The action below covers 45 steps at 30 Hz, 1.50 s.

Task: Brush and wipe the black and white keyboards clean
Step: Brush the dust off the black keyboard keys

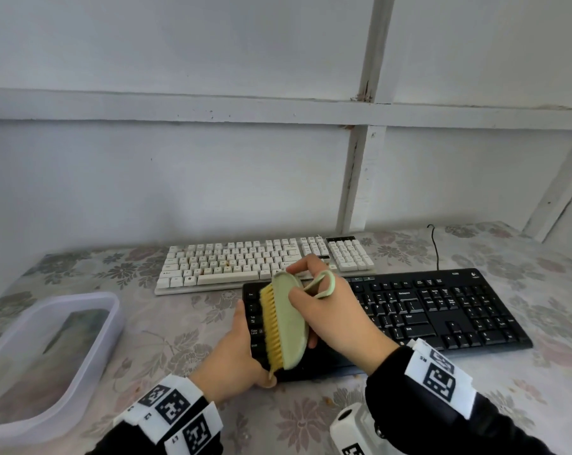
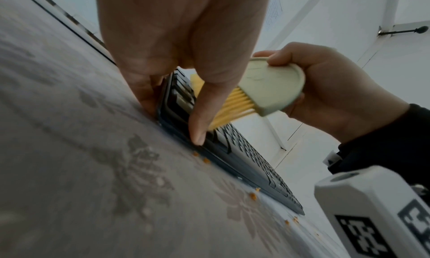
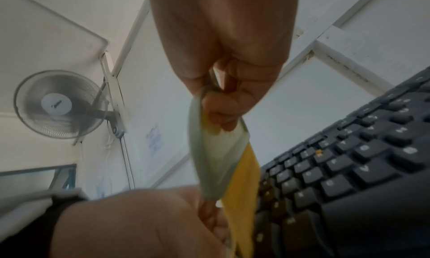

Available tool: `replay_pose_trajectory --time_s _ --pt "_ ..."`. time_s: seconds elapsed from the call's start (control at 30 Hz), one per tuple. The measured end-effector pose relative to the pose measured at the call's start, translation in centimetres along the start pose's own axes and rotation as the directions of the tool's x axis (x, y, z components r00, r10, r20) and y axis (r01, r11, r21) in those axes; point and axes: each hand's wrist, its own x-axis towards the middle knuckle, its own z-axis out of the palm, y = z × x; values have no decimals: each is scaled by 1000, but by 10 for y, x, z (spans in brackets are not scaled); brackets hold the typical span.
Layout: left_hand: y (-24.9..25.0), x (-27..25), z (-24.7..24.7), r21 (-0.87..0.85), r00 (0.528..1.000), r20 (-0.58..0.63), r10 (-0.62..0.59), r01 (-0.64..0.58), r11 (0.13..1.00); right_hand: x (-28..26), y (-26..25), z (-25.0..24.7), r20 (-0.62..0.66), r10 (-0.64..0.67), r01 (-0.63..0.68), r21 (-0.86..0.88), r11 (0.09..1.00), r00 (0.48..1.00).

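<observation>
Black sleeves [image 1: 419,412] cover both arms; white wristbands [image 1: 440,377] carry black square-patterned markers, with a white camera box [image 1: 353,428] attached.

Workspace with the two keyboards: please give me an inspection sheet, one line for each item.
Surface: table under a flowered cloth; orange crumbs lie beside the black keyboard's near edge.
Job's things: black keyboard in front, white keyboard behind it; green brush with yellow bristles over the black keyboard's left end. No wiping cloth seen.
Clutter: clear plastic tub at the left.
Hands: left hand holds the black keyboard's left end; right hand grips the brush.
Cables: one black cable behind the black keyboard.
Surroundings: white wall with painted beams; wall fan.
</observation>
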Motion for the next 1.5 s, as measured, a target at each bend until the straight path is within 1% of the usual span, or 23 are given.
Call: replay_pose_trajectory --time_s 0.07,0.2,0.27,0.33,0.43,0.47,0.5,0.57,0.67,0.77,0.83,0.9,0.97,1.03,1.1,1.13,1.17,1.23,1.27,1.43,1.5 --pt "0 0 0 1 1000 2 -16 16 1000 -2 1 3 10 9 -9 -8 1000 1000" --pt "-4 3 -1 25 999 5 -45 45 999 -6 -1 -5 176 68 -57 -67 996 982" --pt "-4 3 -1 27 997 7 -79 79 997 -6 -4 -11 221 90 -72 -86 994 971" --pt "-4 3 0 22 997 3 -76 76 997 -4 -7 -14 182 76 -64 -70 996 980" --pt "-2 2 0 20 997 6 -77 77 997 0 -7 -14 4 17 -17 -19 1000 1000" --pt "-1 2 0 19 997 11 -75 74 997 0 -5 -14 -37 9 -9 -13 1000 999" --pt "-1 2 0 20 997 13 -72 71 997 0 -3 -14 -52 12 -13 -14 1000 999" --pt "-1 1 -1 22 998 13 -61 61 998 -3 1 -15 -13 40 -40 -46 998 999" --pt "-2 2 -1 30 999 13 -43 43 999 -9 3 -19 91 87 -76 -117 990 992" --pt "-1 1 0 23 999 9 -53 52 998 -14 -4 -26 172 149 -129 -125 984 974" --pt "0 0 0 26 999 8 -51 51 998 -11 -8 -31 134 153 -139 -107 984 979" --pt "2 -2 0 29 999 9 -45 45 999 -8 -12 -35 52 133 -128 -96 987 990" --pt "3 -3 0 29 999 12 -50 50 998 -6 -16 -38 2 92 -91 -119 989 996" --pt "2 -3 -1 25 998 15 -64 64 998 -5 -18 -38 -22 54 -57 -152 987 998" --pt "-1 -1 -1 26 996 11 -85 85 996 -4 -21 -37 -57 17 -24 -131 991 998" --pt "-2 0 -1 25 996 13 -94 93 995 -2 -21 -37 -84 -8 -2 -121 993 996" --pt "-3 1 -1 23 995 17 -98 97 995 0 -20 -36 -113 -43 26 -149 988 993" --pt "-4 2 -1 18 995 22 -97 96 995 2 -18 -34 -147 -102 62 -256 965 984" --pt "-5 2 0 18 995 24 -94 93 995 3 -17 -33 -159 -111 64 -273 960 981" --pt "-5 3 0 27 996 28 -82 82 996 5 -13 -22 -233 -148 97 -219 971 961" --pt "-5 3 -1 27 996 30 -88 87 996 8 -9 -18 -261 -161 98 -237 967 952"
